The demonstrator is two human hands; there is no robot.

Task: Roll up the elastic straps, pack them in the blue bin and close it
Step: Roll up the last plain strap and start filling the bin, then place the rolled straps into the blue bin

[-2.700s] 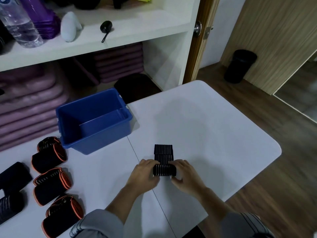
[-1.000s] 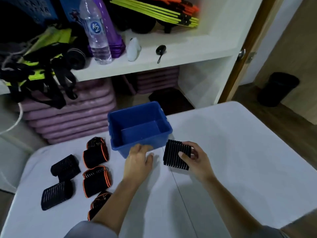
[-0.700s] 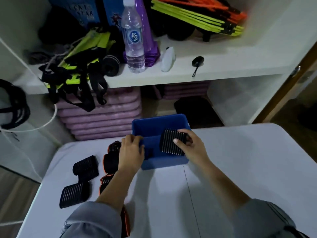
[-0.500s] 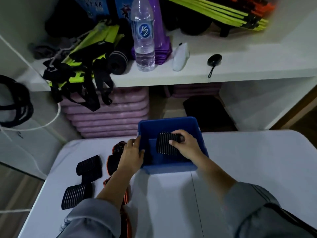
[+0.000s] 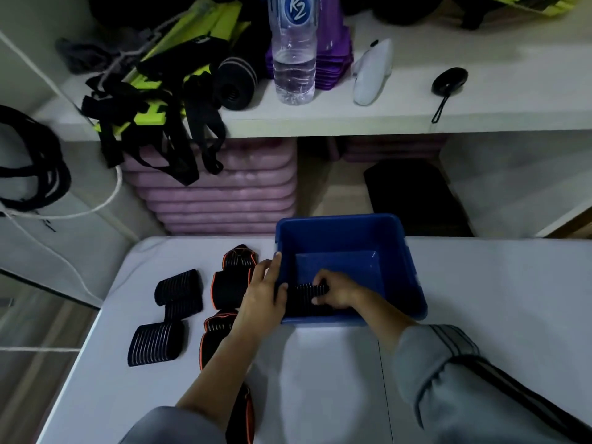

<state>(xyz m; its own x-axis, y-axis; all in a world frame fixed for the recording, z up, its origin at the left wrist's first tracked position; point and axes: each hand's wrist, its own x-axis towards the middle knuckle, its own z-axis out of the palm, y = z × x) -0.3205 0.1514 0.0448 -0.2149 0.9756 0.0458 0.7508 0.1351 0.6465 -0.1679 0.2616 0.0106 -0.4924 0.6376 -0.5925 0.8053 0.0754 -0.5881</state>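
A person's right hand reaches inside the blue bin, fingers curled round a rolled black strap at its near-left corner, while the left hand pinches the bin's left wall between thumb and fingers.

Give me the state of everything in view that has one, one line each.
blue bin, open, no lid on.
rolled strap, inside the bin, gripped by the right hand.
left hand, holds the bin's left wall.
black ribbed straps, rolled, on the table left of the bin.
orange-edged straps, rolled, on the table.
water bottle, upright, partly full.
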